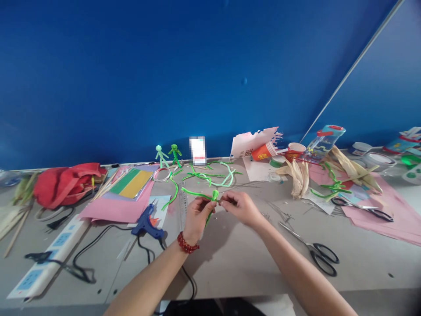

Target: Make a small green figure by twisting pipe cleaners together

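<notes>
The grey worktable [230,263] stretched wide, its near edge just below the forearms. A blue hot-glue gun [146,224] sat left of the wrists, and black-handled steel scissors [320,254] lay out to the right, both well apart. Over the middle, left hand [196,217] and right hand [241,207] met, fingertips closed in tight pinches on a fuzzy green pipe-cleaner piece [215,195]. Its knot sat between them, and its stem slanted down along the left palm.

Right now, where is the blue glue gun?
In the head view, the glue gun lies on the table left of the left hand pinching a green pipe cleaner, between the pink paper and the ruler.
</notes>
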`<state>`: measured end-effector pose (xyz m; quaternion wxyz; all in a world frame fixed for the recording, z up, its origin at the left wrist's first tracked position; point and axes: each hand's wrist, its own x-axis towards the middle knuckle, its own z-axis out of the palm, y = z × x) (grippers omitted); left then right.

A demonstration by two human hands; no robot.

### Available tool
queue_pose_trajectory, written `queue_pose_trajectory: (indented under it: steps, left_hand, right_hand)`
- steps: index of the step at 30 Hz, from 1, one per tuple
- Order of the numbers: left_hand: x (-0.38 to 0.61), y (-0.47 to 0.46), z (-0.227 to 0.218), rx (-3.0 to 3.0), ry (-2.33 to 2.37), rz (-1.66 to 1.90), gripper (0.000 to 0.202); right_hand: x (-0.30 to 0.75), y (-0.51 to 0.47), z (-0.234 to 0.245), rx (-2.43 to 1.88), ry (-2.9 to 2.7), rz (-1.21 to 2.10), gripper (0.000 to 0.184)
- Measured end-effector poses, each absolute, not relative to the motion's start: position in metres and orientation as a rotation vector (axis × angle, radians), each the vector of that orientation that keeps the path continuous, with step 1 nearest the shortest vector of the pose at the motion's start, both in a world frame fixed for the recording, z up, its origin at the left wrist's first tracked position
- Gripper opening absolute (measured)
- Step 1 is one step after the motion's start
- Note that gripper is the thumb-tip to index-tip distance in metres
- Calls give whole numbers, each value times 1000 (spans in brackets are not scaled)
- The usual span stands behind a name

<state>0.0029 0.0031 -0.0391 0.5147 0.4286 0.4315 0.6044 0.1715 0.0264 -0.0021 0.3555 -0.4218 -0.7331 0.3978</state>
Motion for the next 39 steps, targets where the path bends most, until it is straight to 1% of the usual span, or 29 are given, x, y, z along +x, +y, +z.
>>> queue_pose_trajectory:
  steps: [2, 5, 11, 15, 17, 22, 24, 27, 30, 36, 39]
  left_hand:
    - [3, 5, -37, 982, 1032, 1468, 22]
    - [3, 7, -33, 894, 1023, 1508, 24]
    - [0, 10, -30, 765, 1004, 1572, 31]
    - [-1, 10, -28, 766, 1020, 1556, 33]
    - [0, 8, -26, 797, 1021, 1546, 31]
    - [3, 2, -25, 896, 974, 1532, 26]
    - [5, 0, -26, 947, 951, 1528, 26]
    - [6, -4, -30, 1014, 914, 1538, 25]
    - [7, -6, -32, 1084, 908, 1569, 25]
    - [3, -11, -31, 1227, 917, 1606, 17]
    - [3, -12, -28, 1233, 901, 1561, 20]
  right_hand:
    - [175, 27, -1, -1084, -1867, 1102, 24]
    - [180, 29, 1, -1064, -1850, 1166, 28]
    - [181, 32, 1, -1072, -1829, 1049, 34]
    - [184, 33, 2, -1069, -1808, 1069, 37]
    - [187, 32, 6, -1075, -1824, 1010, 34]
    - [185, 20, 24, -986, -1793, 538, 14]
    - [179, 12, 28, -926, -1846, 479, 10]
    - [166, 3, 27, -935, -1885, 599, 8]
    - [154, -2, 21, -1031, -1787, 758, 3]
    - [143, -2, 12, -963, -1560, 931, 13]
    - [143, -1, 7, -919, -1503, 967, 17]
